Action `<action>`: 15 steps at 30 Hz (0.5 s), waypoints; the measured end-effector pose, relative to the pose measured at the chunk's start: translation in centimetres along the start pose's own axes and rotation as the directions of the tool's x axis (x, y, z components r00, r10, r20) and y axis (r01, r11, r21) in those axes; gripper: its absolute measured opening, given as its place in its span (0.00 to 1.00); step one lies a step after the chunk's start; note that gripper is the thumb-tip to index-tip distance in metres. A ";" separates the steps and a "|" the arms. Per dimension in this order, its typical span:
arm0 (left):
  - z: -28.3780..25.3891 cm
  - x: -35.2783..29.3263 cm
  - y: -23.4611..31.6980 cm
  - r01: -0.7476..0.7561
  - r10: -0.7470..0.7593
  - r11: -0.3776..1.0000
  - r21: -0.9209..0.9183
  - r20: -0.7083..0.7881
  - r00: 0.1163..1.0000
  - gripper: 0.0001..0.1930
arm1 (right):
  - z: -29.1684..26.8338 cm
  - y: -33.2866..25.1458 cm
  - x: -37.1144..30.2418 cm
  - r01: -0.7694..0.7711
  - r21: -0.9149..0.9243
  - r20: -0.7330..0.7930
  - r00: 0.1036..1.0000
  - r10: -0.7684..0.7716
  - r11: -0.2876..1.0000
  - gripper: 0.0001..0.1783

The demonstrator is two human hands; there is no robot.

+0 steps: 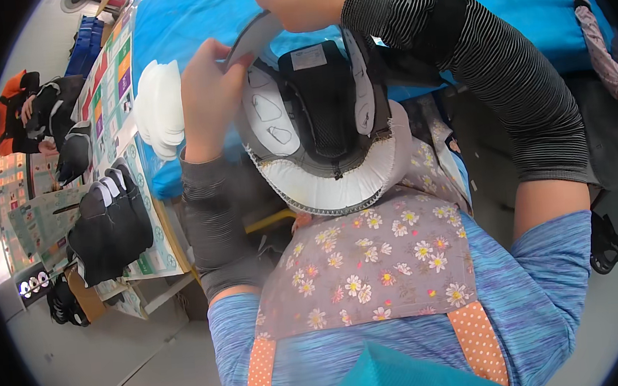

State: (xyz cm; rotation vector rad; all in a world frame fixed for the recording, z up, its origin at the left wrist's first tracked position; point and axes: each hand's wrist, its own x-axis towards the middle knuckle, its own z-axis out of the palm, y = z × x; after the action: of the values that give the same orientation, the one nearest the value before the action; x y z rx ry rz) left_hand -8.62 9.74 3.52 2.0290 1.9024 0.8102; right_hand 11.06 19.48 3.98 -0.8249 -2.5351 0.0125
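Note:
An unfinished shoe upper (341, 183) rests against my apron, its pale toe edge facing me. In its middle is a black tongue (318, 83) with a small label, flanked by whitish inner sides. At the far end, my left hand (211, 103) pinches a curved grey piece (259, 33) between thumb and fingers. My right hand (308, 1) is closed at that piece's other end, its fingertips partly hidden at the top. I cannot tell whether the grey piece is joined to the upper. Beside my left hand lies a stack of white curved pieces (159, 107).
A blue-covered table (179, 22) lies ahead. On a side table at the left sit several black shoe uppers (111, 216). Another person's arm (603, 54) reaches in at the far right. Another worker's hand (28, 108) shows at the far left.

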 end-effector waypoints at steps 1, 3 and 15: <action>0.2 -0.2 -0.5 -0.004 0.003 1.000 -0.020 -0.028 1.000 0.15 | 0.0 0.0 0.0 0.019 -0.005 -0.008 1.000 -0.019 1.000 0.07; 0.6 -0.7 -1.3 -0.008 0.006 0.999 -0.039 -0.054 0.999 0.16 | 0.9 -0.5 -0.1 0.043 -0.031 -0.065 0.997 -0.045 0.999 0.07; 1.3 -3.3 -2.2 -0.061 0.039 0.992 -0.107 -0.191 0.981 0.10 | 0.4 -0.2 -2.2 0.202 -0.125 -0.072 0.975 -0.212 0.971 0.07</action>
State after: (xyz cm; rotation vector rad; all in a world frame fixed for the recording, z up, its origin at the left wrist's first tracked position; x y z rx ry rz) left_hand -9.76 7.04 0.50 2.0023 1.8602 1.1327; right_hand 12.34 18.18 2.70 -0.5864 -2.5474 -0.2352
